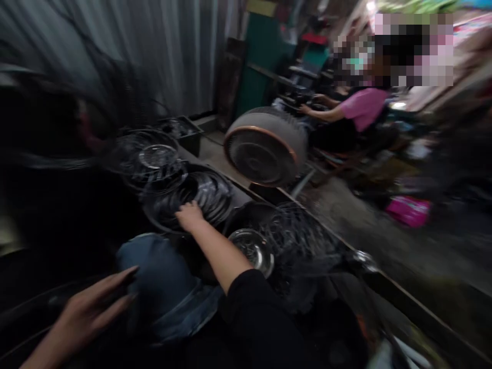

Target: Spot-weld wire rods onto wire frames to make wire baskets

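My right hand [190, 216] reaches forward to a dark round container [156, 221] holding black ring-shaped pieces [213, 197]. Its fingertips point down at the near edge of the rings; blur hides whether they grip one. Nearer to me, my left hand [90, 311] hovers beside my denim-covered knee [157, 277], fingers stretched apart and holding nothing. A shiny metal bowl [251, 248] sits just right of my right forearm, with small pieces in it that I cannot make out.
Tangled dark strips [300, 230] fill a container at right. Another heap of dark loops [134, 148] lies behind at left. A round fan [265, 148] stands ahead. Beyond it, a person in a pink shirt [363, 107] works at a machine. A magenta packet [409, 210] lies on the floor.
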Demonstrator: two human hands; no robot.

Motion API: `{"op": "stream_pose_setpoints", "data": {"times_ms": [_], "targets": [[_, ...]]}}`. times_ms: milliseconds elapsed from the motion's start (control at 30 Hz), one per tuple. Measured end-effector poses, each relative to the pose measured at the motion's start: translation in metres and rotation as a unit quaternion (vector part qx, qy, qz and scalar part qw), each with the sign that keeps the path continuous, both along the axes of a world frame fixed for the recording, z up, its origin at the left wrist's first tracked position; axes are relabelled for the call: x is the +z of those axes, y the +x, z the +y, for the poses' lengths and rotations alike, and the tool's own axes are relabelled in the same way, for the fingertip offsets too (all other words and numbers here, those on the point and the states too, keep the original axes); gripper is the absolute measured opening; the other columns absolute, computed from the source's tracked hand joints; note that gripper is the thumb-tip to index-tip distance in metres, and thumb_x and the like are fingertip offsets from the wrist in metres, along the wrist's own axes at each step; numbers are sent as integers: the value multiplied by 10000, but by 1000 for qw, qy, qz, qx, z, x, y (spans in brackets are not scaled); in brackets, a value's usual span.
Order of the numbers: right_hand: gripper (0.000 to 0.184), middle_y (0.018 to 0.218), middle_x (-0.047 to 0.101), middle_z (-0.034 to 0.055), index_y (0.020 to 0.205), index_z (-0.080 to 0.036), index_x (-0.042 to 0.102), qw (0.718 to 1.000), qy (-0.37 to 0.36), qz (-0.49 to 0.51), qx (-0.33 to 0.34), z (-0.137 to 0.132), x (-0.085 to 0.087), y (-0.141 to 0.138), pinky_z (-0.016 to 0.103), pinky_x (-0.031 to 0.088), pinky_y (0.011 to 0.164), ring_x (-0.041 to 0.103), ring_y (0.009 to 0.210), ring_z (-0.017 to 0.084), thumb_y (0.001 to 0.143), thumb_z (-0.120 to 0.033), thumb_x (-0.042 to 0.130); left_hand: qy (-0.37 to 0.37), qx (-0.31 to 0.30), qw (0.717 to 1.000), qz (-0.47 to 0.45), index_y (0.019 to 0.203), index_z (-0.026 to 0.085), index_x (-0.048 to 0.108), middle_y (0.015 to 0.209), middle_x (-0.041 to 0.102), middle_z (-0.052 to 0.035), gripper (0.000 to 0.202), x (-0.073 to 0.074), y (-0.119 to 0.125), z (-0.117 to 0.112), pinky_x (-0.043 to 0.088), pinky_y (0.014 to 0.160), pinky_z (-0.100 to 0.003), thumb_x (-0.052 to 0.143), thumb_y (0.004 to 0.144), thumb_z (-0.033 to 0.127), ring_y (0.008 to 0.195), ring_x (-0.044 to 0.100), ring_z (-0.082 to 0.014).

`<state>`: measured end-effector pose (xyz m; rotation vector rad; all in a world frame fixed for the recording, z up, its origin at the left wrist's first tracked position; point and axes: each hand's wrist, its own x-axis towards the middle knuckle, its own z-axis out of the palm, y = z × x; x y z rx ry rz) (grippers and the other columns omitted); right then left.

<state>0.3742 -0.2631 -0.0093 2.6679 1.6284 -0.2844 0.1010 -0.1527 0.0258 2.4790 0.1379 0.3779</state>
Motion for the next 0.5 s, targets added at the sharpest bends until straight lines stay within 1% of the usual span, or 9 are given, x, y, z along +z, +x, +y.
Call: {"op": "stream_pose_setpoints", "data": {"times_ms": [33, 100, 133, 200, 267, 333, 400, 500], "targets": [[278, 1171, 646, 89, 1076, -200, 675, 1000, -2, -2, -1, 1, -4, -3, 419, 300, 994, 516, 1129, 243, 949, -196, 428, -18, -8, 1000, 20, 1222, 421, 587, 1082, 713, 92, 379, 0, -5, -1, 573, 765, -223, 631, 846, 445, 896, 700, -155], [322, 1123, 652, 125, 1062, -174, 691, 1000, -1, -8, -1, 4, -13, -5, 441, 304, 964, 528, 1102, 267, 944, -156, 392, -52, -8, 997, 53, 1230, 280, 627, 1110, 715, -9, 401, 3, -12, -4, 557, 820, -234, 646, 837, 353, 950, 695, -181], [328, 1092, 657, 129, 1051, -172, 698, 1000, -1, -11, 6, 6, -18, -3, 442, 306, 950, 536, 1083, 269, 937, -147, 392, -68, 1, 996, 56, 1216, 228, 644, 1090, 720, -44, 400, 5, -15, -5, 555, 824, -241, 645, 832, 339, 940, 696, -186], [338, 1059, 659, 127, 1034, -177, 705, 1000, -2, -19, 20, 10, -25, 0, 440, 305, 933, 547, 1051, 263, 932, -134, 386, -106, 28, 991, 71, 1211, 167, 650, 1087, 716, -83, 413, 10, -18, -6, 548, 833, -255, 638, 828, 322, 947, 691, -193], [339, 1041, 661, 121, 1011, -184, 709, 999, -7, -29, 32, 11, -28, 2, 428, 293, 937, 547, 1042, 251, 930, -131, 385, -146, 62, 984, 83, 1209, 146, 651, 1091, 712, -95, 428, 14, -20, -5, 542, 845, -267, 646, 818, 319, 958, 684, -197], [344, 1038, 660, 118, 1002, -191, 708, 998, -14, -42, 38, 8, -27, 2, 417, 282, 942, 539, 1045, 241, 934, -132, 376, -180, 85, 976, 93, 1216, 139, 647, 1102, 705, -97, 444, 16, -22, -4, 534, 860, -273, 657, 810, 317, 972, 676, -198], [356, 1053, 654, 117, 1020, -199, 700, 998, -20, -54, 39, 4, -24, 1, 409, 282, 933, 529, 1052, 237, 940, -133, 359, -205, 90, 970, 96, 1223, 138, 643, 1087, 705, -90, 450, 15, -21, -3, 526, 864, -274, 659, 807, 310, 968, 669, -193], [361, 1089, 645, 108, 1078, -222, 683, 996, -30, -66, 45, 3, -21, 1, 397, 295, 901, 515, 1064, 240, 948, -145, 356, -236, 76, 964, 91, 1211, 137, 651, 1021, 712, -72, 442, 12, -15, -5, 519, 853, -269, 662, 797, 292, 926, 664, -179]]}}
